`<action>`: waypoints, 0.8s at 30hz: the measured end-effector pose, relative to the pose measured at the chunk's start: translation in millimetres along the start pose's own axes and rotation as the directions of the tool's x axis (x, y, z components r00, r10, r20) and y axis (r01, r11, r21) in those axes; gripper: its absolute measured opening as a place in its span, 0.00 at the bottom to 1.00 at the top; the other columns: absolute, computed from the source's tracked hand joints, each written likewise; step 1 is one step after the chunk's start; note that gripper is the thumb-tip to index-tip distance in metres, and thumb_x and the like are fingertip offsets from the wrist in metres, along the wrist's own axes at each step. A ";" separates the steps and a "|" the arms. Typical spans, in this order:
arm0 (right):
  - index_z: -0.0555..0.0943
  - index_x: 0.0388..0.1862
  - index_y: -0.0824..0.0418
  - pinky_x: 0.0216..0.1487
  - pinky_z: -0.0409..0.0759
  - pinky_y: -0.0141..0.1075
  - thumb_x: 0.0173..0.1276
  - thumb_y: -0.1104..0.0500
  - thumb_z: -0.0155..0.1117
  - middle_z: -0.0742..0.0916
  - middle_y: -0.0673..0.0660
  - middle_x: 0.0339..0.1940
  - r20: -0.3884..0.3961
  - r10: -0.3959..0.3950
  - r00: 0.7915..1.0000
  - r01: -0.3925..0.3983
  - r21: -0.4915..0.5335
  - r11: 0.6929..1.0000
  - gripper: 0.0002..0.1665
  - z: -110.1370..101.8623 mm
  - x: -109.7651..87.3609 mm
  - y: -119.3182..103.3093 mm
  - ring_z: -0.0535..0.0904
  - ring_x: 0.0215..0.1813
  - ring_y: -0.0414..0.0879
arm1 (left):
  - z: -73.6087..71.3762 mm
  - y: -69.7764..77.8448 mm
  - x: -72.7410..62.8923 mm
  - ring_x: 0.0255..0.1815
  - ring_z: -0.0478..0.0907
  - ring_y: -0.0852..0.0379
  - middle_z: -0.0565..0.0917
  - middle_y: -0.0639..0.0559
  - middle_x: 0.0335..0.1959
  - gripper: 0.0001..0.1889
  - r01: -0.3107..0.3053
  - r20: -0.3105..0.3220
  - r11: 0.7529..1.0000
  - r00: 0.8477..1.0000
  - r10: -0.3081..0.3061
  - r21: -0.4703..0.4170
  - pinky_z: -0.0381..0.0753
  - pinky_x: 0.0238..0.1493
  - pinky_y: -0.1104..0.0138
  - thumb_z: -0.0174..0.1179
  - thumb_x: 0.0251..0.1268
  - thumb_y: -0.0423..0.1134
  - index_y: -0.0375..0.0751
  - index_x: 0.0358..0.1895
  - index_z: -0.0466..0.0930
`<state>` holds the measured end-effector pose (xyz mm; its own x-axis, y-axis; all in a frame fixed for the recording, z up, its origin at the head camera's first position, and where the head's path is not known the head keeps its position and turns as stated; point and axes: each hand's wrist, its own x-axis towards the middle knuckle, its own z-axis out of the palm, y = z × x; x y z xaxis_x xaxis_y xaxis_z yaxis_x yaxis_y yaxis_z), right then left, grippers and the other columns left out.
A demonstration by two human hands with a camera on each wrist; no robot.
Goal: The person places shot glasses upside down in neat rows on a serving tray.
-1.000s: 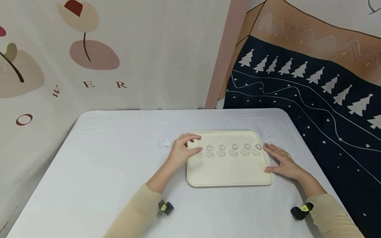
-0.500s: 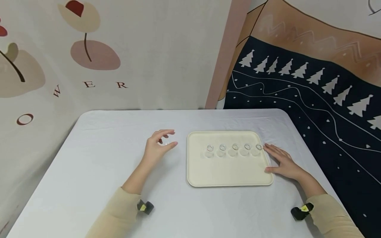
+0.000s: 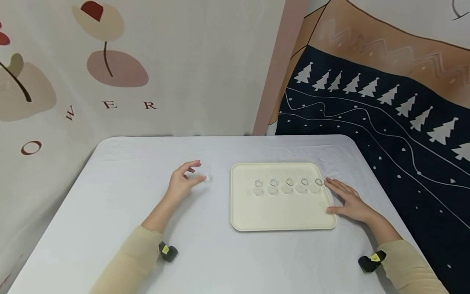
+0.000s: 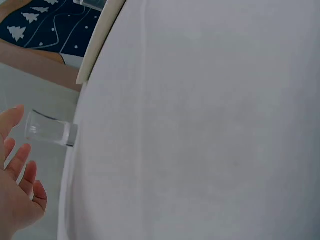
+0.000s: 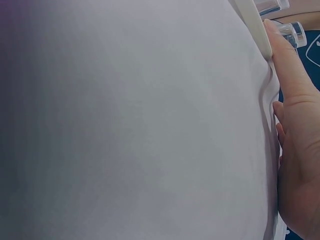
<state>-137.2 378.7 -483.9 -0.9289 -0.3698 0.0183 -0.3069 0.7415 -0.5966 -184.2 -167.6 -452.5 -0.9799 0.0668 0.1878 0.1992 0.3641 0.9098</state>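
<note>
A small clear shot glass stands upright on the white table, left of the tray. My left hand is just to its left, with thumb and fingers spread apart. In the left wrist view a gap shows between the fingers and the shot glass. My right hand touches the right edge of the cream tray, its fingers extended. In the right wrist view the thumb lies against the tray's rim. Several more clear glasses stand in a row on the tray.
A white cloth covers the table. Behind it hangs a pale printed curtain. Dark fabric with white trees borders the right side. The rightmost glass on the tray is close to my right fingertips.
My left hand has moved left from the tray's left edge to beside the lone shot glass. My right hand and the row of glasses have stayed in place.
</note>
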 end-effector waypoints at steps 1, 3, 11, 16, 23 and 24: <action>0.59 0.74 0.59 0.65 0.34 0.64 0.53 0.49 0.75 0.59 0.68 0.74 -0.001 0.000 1.000 0.000 0.000 1.000 0.53 0.0 0.0 -0.1 0.45 0.74 0.66 | -0.4 -2.9 1.1 0.50 0.71 0.48 0.80 0.44 0.54 0.27 0.013 0.008 1.000 1.000 -0.013 0.004 0.66 0.44 0.60 0.72 0.52 0.34 0.35 0.58 0.76; 0.59 0.74 0.60 0.65 0.34 0.65 0.53 0.49 0.75 0.59 0.68 0.74 -0.002 0.000 1.000 0.000 0.001 1.000 0.54 0.2 0.1 -0.4 0.45 0.74 0.66 | -0.8 -8.5 2.8 0.51 0.70 0.48 0.80 0.44 0.54 0.28 0.051 0.030 0.999 0.998 -0.051 0.010 0.66 0.43 0.62 0.72 0.52 0.35 0.36 0.59 0.76; 0.60 0.74 0.59 0.65 0.36 0.64 0.54 0.49 0.74 0.59 0.68 0.74 -0.005 -0.016 1.000 0.016 -0.011 1.000 0.53 -1.0 -0.8 -2.1 0.46 0.74 0.66 | 5.2 -18.4 4.8 0.52 0.69 0.47 0.77 0.42 0.52 0.30 0.163 0.099 0.983 0.980 -0.171 0.080 0.67 0.50 0.58 0.72 0.53 0.37 0.37 0.61 0.75; 0.60 0.74 0.59 0.66 0.36 0.64 0.53 0.49 0.75 0.59 0.68 0.74 -0.007 -0.020 1.000 0.019 -0.010 1.000 0.53 -1.4 0.0 -0.6 0.46 0.74 0.66 | 10.4 -22.6 5.3 0.50 0.70 0.44 0.77 0.39 0.47 0.28 0.142 0.092 0.977 0.983 -0.158 0.156 0.68 0.53 0.55 0.72 0.53 0.36 0.33 0.59 0.76; 0.59 0.74 0.59 0.66 0.34 0.64 0.53 0.49 0.75 0.59 0.68 0.74 -0.002 -0.009 1.000 0.009 -0.009 1.000 0.54 -0.4 0.5 0.9 0.45 0.74 0.66 | 15.8 -21.6 4.6 0.49 0.72 0.42 0.79 0.37 0.45 0.26 0.125 0.054 0.971 0.989 -0.138 0.204 0.69 0.54 0.52 0.72 0.51 0.35 0.28 0.54 0.78; 0.59 0.74 0.59 0.65 0.35 0.65 0.53 0.49 0.75 0.59 0.68 0.74 -0.003 -0.009 1.000 0.009 -0.009 1.000 0.54 -0.1 0.4 0.9 0.45 0.74 0.66 | 16.3 -21.2 4.6 0.49 0.72 0.42 0.79 0.37 0.45 0.25 0.123 0.051 0.970 0.989 -0.136 0.211 0.69 0.54 0.51 0.72 0.51 0.35 0.28 0.53 0.78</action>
<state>-137.9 379.2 -484.4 -0.9269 -0.3745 0.0261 -0.3170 0.7435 -0.5889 -193.1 -159.9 -477.0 -0.9970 0.0638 0.0427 0.0711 0.5570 0.8275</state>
